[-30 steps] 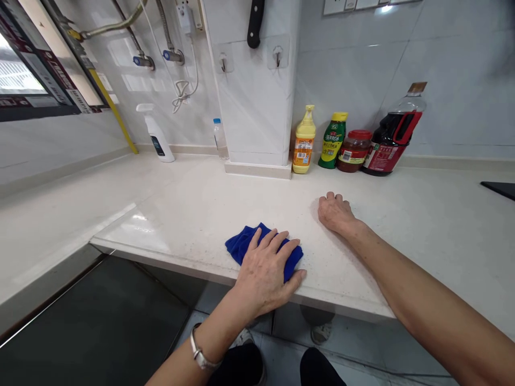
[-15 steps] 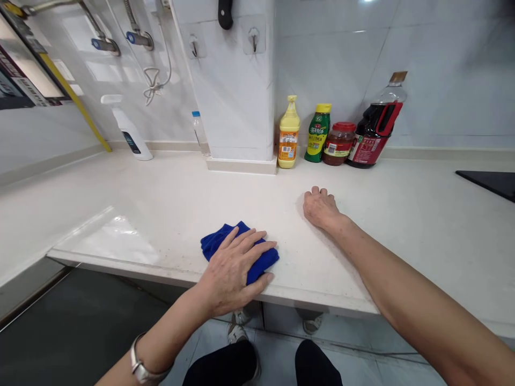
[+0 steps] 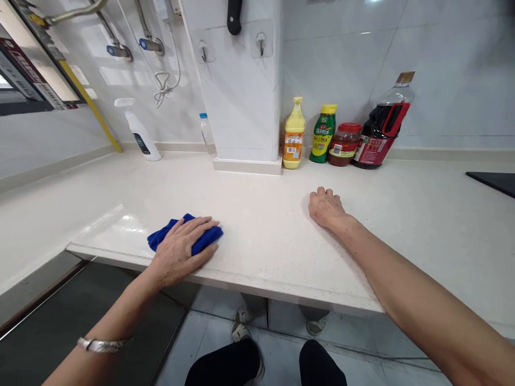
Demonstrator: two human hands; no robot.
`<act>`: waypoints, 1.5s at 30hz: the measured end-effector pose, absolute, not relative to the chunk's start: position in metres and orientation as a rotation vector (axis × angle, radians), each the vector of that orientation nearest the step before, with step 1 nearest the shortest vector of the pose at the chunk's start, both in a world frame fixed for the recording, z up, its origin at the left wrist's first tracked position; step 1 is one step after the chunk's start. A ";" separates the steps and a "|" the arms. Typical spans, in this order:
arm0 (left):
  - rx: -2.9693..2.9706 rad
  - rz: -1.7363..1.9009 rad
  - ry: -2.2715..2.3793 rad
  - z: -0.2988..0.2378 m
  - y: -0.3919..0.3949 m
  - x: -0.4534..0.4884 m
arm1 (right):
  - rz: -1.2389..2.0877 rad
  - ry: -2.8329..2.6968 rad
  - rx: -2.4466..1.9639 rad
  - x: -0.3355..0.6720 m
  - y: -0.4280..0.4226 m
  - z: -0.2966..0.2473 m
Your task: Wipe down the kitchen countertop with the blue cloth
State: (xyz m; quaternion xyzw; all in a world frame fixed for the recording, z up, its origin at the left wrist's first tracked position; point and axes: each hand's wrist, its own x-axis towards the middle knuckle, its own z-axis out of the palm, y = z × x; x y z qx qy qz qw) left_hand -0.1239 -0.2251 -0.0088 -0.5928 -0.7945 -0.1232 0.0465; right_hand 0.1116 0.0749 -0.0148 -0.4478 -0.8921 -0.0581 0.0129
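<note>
A folded blue cloth [image 3: 209, 239] lies on the white countertop [image 3: 257, 214], left of the middle and near the front edge. My left hand [image 3: 183, 249] presses down on it, fingers laid across the cloth and thumb along its near side. Part of the cloth is covered by the hand. Further right, my right hand [image 3: 325, 208] rests on the countertop with its fingers curled into a fist. Nothing shows in that fist, though its palm side is hidden. Small dark specks dot the surface between the hands and the front edge.
Along the wall stand a yellow bottle [image 3: 294, 136], a green bottle [image 3: 323, 134], a red-lidded jar [image 3: 344, 145] and a large dark sauce bottle [image 3: 382, 131]. A white spray bottle [image 3: 140, 134] and a clear bottle [image 3: 206, 134] are left. A pillar [image 3: 245, 102] juts out.
My left hand has slid the blue cloth to the left along the countertop. The right fist stays at its place on the countertop; the view has shifted slightly.
</note>
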 end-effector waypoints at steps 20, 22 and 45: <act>-1.385 -0.261 -2.633 -0.001 -0.237 -0.202 | -0.165 -2.791 -1.405 0.110 0.074 -0.012; -1.367 -0.248 -2.651 -0.002 -0.236 -0.202 | -0.169 -2.789 -1.407 0.109 0.074 -0.012; -1.329 -0.246 -2.602 -0.010 -0.228 -0.158 | -0.188 -2.796 -1.452 0.107 0.070 -0.010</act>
